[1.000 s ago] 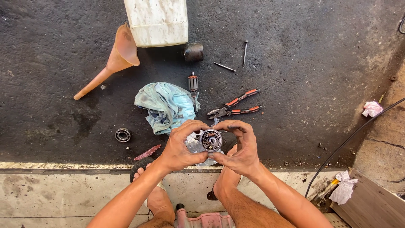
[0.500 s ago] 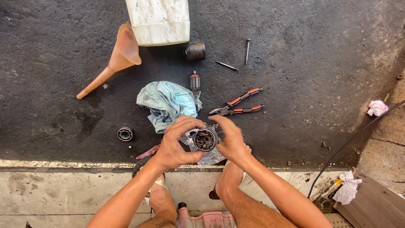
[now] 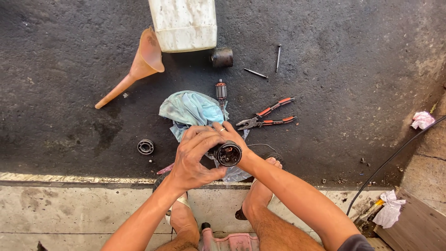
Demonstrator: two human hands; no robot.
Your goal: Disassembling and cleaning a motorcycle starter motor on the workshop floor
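Head view, looking down at a squatting person working over dark asphalt, with a pale concrete kerb under the feet. The white jug stands at the far edge of the work area, well apart from the hands, and the orange funnel lies on its side just beside it, spout pointing away to the left; the two sit together as things for pouring would. The blue rag is spread directly beyond the hands, seemingly as a clean bed for parts; the armature lies at its far right edge. The pliers lie to the right of the rag, jaws turned towards the hands, within easy reach. A black cup and two long bolts lie further out, apart from one another. A bearing rests alone to the left.

The left hand wraps over the motor housing from the left, fingers curled across its top, gripping it. The right hand comes from below and behind, fingers closed round the far side. The housing is thus held between both hands, clear of the ground, just above the near edge of the rag, its open round end tilted up towards the camera, probably so the bore can be looked into
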